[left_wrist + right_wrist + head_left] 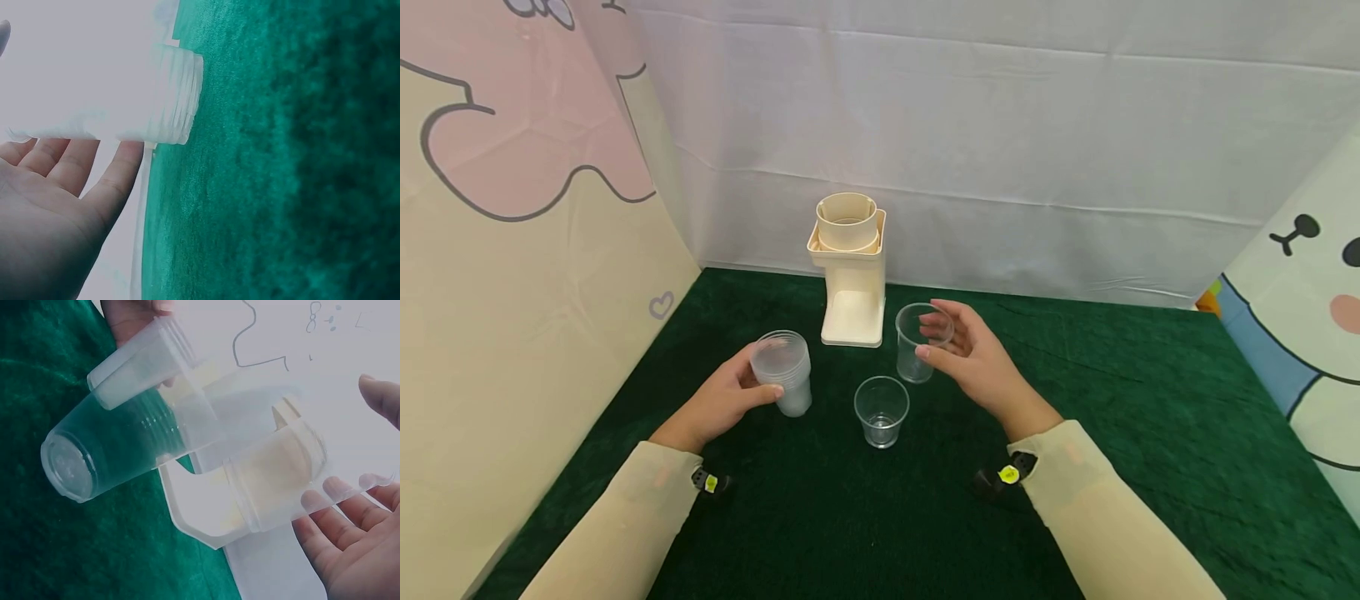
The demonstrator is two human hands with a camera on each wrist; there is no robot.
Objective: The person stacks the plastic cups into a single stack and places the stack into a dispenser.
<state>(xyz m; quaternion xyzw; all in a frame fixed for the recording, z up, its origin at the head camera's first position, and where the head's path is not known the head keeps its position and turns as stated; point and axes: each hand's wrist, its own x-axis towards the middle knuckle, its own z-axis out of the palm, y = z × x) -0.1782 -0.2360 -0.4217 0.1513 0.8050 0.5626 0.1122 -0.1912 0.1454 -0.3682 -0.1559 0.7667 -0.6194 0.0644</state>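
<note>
In the head view my left hand (722, 400) grips a stack of nested clear plastic cups (781, 362), thumb on the near side, fingers behind. The left wrist view shows fingers of that hand against the pale, washed-out stack (175, 94). To the right, my right hand (973, 358) holds a single clear plastic cup (913, 354) between thumb and fingers; whether its base touches the table cannot be told. Another clear cup (882, 412) stands upright between the hands, nearer to me. Its ridged side and round base show large in the right wrist view.
A cream plastic stand (853, 283) with a round ring on top and a flat foot is behind the cups. Dark green cloth (865, 533) covers the table. White fabric (1000, 150) hangs at the back, with cartoon-printed panels on both sides.
</note>
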